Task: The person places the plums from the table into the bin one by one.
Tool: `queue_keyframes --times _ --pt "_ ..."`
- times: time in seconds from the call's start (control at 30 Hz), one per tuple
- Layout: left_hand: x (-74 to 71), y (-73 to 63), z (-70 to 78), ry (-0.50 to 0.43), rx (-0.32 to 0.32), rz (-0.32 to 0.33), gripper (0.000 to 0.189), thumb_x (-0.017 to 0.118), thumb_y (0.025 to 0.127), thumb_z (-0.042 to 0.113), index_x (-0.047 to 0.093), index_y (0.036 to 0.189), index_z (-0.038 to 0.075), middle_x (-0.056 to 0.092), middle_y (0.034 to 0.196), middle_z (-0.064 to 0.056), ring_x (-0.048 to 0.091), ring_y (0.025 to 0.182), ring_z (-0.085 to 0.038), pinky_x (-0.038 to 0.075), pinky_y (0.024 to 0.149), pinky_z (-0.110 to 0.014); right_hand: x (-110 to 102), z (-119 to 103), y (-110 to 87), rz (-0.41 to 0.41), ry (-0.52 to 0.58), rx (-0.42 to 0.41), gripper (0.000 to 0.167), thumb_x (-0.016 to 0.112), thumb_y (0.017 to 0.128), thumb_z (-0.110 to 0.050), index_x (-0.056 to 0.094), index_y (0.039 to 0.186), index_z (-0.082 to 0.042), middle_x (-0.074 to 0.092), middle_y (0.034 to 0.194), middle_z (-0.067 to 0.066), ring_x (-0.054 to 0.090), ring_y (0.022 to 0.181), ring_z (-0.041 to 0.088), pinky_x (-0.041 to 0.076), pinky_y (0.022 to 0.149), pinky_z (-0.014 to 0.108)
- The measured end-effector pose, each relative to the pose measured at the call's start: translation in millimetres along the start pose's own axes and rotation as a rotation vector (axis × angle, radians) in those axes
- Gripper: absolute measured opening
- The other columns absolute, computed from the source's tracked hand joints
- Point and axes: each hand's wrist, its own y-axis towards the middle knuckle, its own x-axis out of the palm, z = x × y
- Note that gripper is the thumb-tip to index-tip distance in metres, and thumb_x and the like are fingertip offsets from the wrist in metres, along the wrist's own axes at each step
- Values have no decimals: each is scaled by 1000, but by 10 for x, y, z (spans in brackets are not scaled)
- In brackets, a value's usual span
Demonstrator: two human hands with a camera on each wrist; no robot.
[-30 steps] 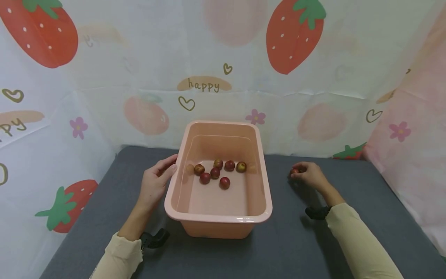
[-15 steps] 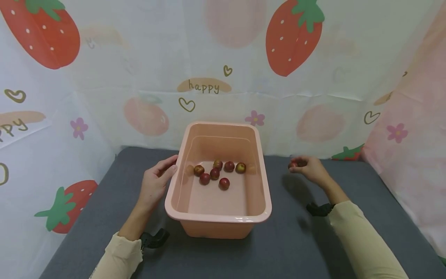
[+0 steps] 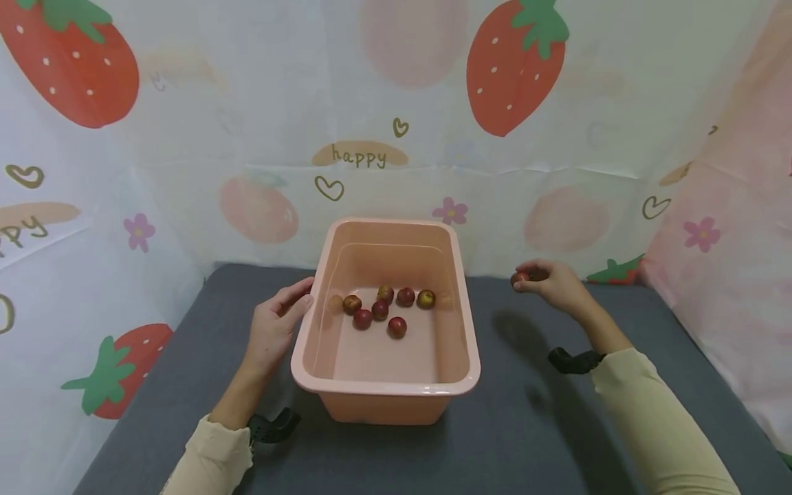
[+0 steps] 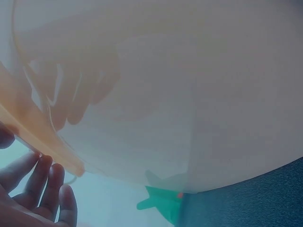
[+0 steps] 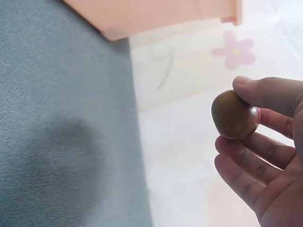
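In the head view my right hand (image 3: pixel 553 285) is raised above the table's right side. It pinches a small round red fruit (image 3: pixel 518 278) between thumb and fingers. The right wrist view shows this glossy fruit (image 5: pixel 233 116) as brownish, with the other fingers spread below it. A pink plastic basin (image 3: pixel 386 388) stands at the middle of the table. On its floor lie several similar fruits (image 3: pixel 397 328), red with some yellow-green patches. My left hand (image 3: pixel 275 323) touches the basin's left rim with its fingertips, its fingers loosely extended against the rim (image 4: pixel 52 142).
A dark grey cloth (image 3: pixel 495 440) covers the table. White curtains (image 3: pixel 272 103) printed with strawberries, flowers and hearts hang behind it and at both sides. Black wrist straps (image 3: pixel 575 361) sit below both sleeves.
My right hand has lifted the fruit off the table, up and slightly away, its shadow drawing apart from it. The left hand and basin have stayed in place.
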Motion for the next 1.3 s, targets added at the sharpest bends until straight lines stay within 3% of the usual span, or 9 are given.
queue_keyframes --times 0.4,0.7,0.97,1.3 --pt "-30 11 9 24 -12 -10 44 62 96 19 56 135 0 58 136 -20 59 104 10 50 88 -9 -53 -272 -7 33 -18 -86 50 71 89 -28 60 128 2 66 117 22 61 110 33 50 89 39" --pt "-9 11 27 24 -2 0 42 62 96 16 57 134 -1 58 134 -21 59 104 10 50 87 -9 -157 -611 32 30 -48 -157 47 71 90 -28 62 126 0 67 113 19 62 102 24 49 81 27" --pt "-1 9 37 35 -16 9 40 61 96 15 57 133 0 59 134 -22 59 103 8 50 87 -8 -301 -955 100 54 -44 -200 48 71 89 -30 61 127 -3 67 114 18 62 102 24 48 84 32" --pt "-6 3 14 40 -12 7 43 62 96 18 56 135 0 59 134 -19 59 103 10 50 86 -8 -188 -1357 281 26 -19 -228 43 74 87 -27 64 124 -7 69 112 12 63 103 22 50 88 39"
